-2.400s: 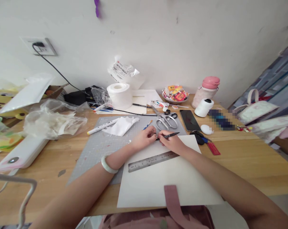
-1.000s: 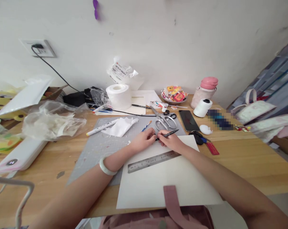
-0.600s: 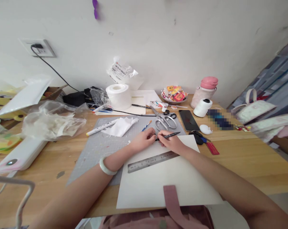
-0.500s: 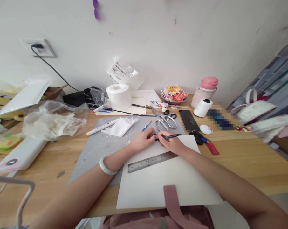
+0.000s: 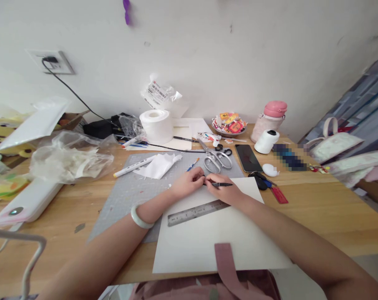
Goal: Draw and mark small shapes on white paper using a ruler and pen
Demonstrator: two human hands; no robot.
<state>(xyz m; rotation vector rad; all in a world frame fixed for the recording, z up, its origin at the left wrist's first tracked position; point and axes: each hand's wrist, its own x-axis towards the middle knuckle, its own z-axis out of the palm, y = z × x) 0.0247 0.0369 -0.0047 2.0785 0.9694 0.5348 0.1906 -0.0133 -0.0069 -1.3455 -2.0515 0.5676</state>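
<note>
A black pen (image 5: 222, 184) is pinched in my right hand (image 5: 223, 189), its back end pointing right. My left hand (image 5: 188, 183) lies just left of it, fingers curled together close to the pen's front end; whatever they hold is hidden. Both hands rest at the far edge of a large white sheet of paper (image 5: 207, 241). A metal ruler (image 5: 195, 211) lies slantwise on the sheet, its right end near my right wrist. Under the sheet is a grey cutting mat (image 5: 123, 208). Silver scissors (image 5: 212, 162) and a thin blue paintbrush (image 5: 192, 164) lie beyond my hands.
Left of the mat are a crumpled plastic bag (image 5: 70, 158) and a white device (image 5: 26, 204). A marker (image 5: 134, 166) and tissue (image 5: 159, 166) lie on the mat. Behind stand a paper roll (image 5: 157, 127), a bowl of stickers (image 5: 229, 125), a phone (image 5: 248, 158) and a pink-lidded bottle (image 5: 267, 123).
The pen has tipped lower in my right hand, with its back end now closer to the hand. My left hand, the ruler and the paper stay where they were.
</note>
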